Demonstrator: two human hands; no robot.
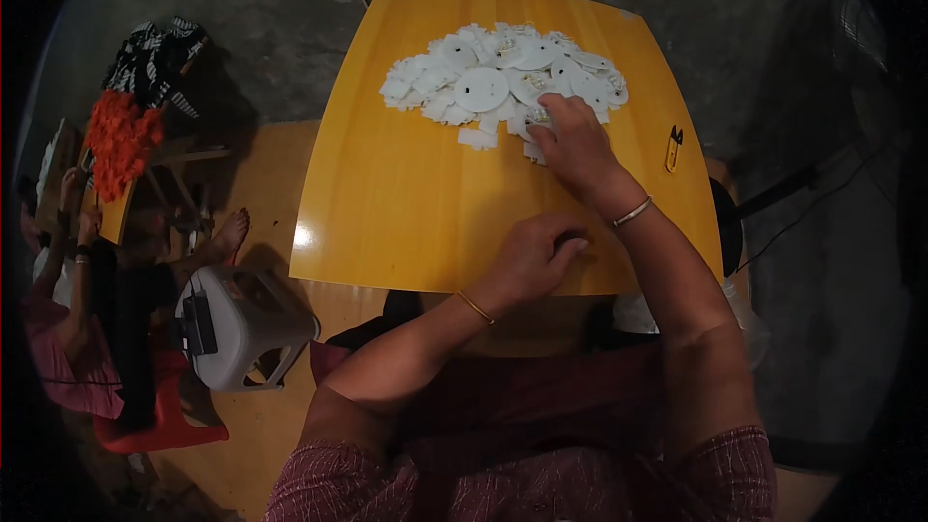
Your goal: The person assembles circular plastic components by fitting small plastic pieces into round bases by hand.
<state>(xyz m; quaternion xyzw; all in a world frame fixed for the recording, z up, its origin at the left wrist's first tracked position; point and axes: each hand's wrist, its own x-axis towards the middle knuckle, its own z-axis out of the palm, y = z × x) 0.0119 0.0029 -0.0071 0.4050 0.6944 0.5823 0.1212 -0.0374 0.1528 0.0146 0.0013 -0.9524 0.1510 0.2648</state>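
A heap of thin white pieces [425, 82] lies on the far half of the yellow table [387, 203]. Among them are round white discs [480, 90] with small dark spots, and some pieces carry small shiny bits. My right hand [580, 145] reaches to the near right edge of the heap. Its thumb and forefinger are apart, touching or just above the pieces there. My left hand [535, 256] is curled low over the table's near edge; whatever its fingers may hold is hidden. Yellow thread snips [673, 149] lie to the right of my right hand.
On the left, another person [82, 329] sits by a small table with an orange heap [124, 143]. Black-and-white striped cloth [155, 63] lies behind it. A grey plastic stool [242, 329] with a black device [199, 322] stands between us. A dark fan-like shape is at far right.
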